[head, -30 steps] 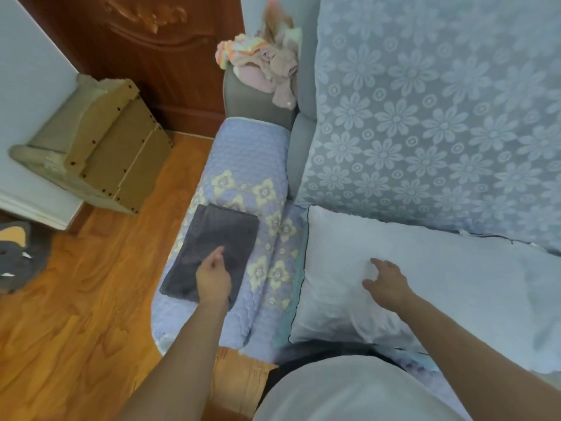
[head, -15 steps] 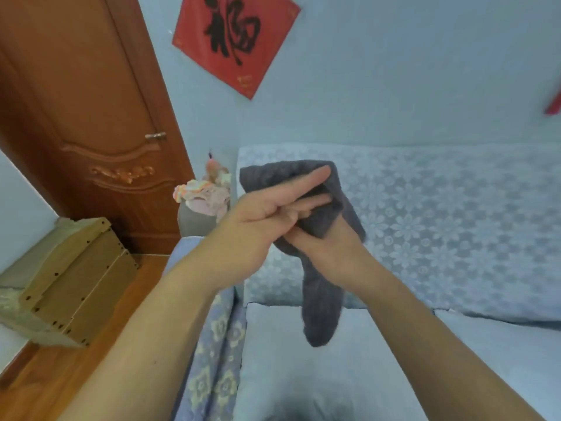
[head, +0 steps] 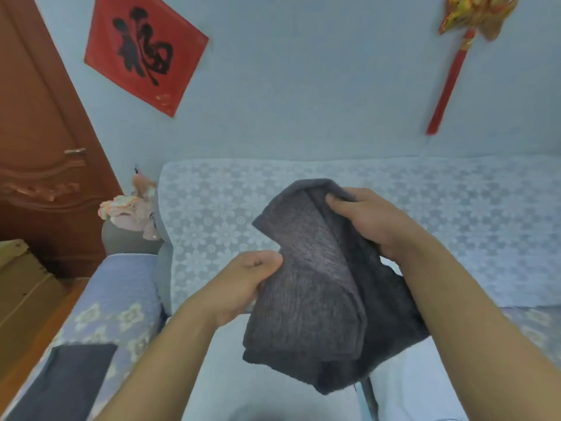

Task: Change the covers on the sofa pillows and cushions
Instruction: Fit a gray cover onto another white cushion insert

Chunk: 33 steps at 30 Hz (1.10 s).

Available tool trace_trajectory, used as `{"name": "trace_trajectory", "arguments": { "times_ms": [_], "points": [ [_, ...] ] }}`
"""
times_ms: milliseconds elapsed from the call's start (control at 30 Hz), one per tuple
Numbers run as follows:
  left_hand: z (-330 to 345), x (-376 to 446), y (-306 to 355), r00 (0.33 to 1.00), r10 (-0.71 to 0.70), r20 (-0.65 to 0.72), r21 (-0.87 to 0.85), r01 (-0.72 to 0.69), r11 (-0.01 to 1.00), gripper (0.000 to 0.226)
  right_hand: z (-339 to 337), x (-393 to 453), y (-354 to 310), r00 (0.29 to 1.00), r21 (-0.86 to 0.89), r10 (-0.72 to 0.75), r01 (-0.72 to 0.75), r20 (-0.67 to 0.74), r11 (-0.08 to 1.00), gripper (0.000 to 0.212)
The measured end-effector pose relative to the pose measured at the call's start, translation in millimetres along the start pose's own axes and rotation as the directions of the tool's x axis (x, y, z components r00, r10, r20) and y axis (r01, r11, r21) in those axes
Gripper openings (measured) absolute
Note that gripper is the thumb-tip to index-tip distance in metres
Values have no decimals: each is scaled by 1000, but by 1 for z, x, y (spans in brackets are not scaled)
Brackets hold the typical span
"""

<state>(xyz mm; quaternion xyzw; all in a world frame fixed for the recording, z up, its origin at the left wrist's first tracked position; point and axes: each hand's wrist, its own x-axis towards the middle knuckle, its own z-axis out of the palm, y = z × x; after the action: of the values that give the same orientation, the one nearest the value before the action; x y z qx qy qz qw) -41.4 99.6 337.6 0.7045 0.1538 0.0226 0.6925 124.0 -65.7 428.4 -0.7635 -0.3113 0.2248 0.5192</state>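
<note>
Left hand (head: pixel 243 287) pinches grey cover's (head: pixel 306 287) left edge | right hand (head: pixel 373 223) grips its upper fold | cover held mid-air above white pillow (head: pixel 212 375) | step: unfolding fresh cover | next: find the opening, spread it.

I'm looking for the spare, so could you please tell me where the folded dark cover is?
It lies at the lower left of the head view, the folded dark cover on the sofa's quilted armrest.

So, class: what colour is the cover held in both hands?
Dark grey, seen in the head view: the cover.
</note>
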Motion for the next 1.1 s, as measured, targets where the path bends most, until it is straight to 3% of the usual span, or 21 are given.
{"name": "trace_trajectory", "arguments": {
  "times_ms": [100,133,167,200,233,300,367,433,500,567,667,733,767,833,867,900,967,1033,1100],
  "points": [
    [16,2,18,986,33,-165,30,-28,999,40,-6,16,46,975,-428,30,-125,-222,895,34],
    [18,3,22,976,41,-212,54,-30,998,37,-3,16,60,968,-462,-4,-116,-250,879,36],
    [18,4,23,969,36,-245,66,-20,998,35,1,11,71,974,-353,13,-95,-228,931,37],
    [15,7,22,963,13,-269,55,2,998,32,7,3,85,984,-127,80,-101,-162,987,37],
    [10,9,17,956,-20,-294,25,28,999,28,16,-8,96,981,123,194,-190,-25,974,40],
    [2,10,9,930,-105,-353,-53,92,994,22,37,-31,121,881,400,316,-447,353,800,52],
    [-10,11,-2,900,-183,-396,-100,156,983,28,62,-50,136,759,426,320,-603,566,675,58],
    [-21,12,-11,858,-251,-447,-160,200,967,45,81,-57,135,735,487,325,-651,595,582,54],
    [-31,14,-20,821,-314,-478,-230,228,946,61,91,-55,125,778,619,315,-625,544,476,44],
    [-31,10,-22,805,-352,-477,-279,241,929,62,92,-46,113,840,732,272,-542,469,413,44],
    [-10,0,-15,829,-298,-473,-361,126,924,29,84,-34,91,906,812,195,-423,376,403,34],
    [6,-9,-10,824,-94,-558,-158,6,987,26,80,-28,77,921,836,167,-389,351,388,25],
    [14,-17,-5,857,47,-513,-17,-65,998,33,79,-27,72,927,836,140,-374,348,400,25],
    [27,-28,5,936,230,-265,210,-177,962,40,80,-25,69,933,801,88,-345,348,488,30],
    [31,-27,3,941,264,-211,317,-190,929,35,82,-24,69,934,776,72,-332,350,536,33],
    [34,-23,2,928,282,-243,378,-177,909,27,84,-25,69,935,757,62,-320,349,569,32],
    [36,-14,-1,879,284,-384,334,-154,930,17,88,-28,69,943,727,56,-290,328,622,32],
    [37,-7,-6,856,273,-439,301,-147,942,24,87,-28,69,955,714,44,-250,294,654,39],
    [39,-2,-10,878,242,-412,312,-113,943,38,83,-25,68,961,693,27,-218,275,687,42]
  ]
}}
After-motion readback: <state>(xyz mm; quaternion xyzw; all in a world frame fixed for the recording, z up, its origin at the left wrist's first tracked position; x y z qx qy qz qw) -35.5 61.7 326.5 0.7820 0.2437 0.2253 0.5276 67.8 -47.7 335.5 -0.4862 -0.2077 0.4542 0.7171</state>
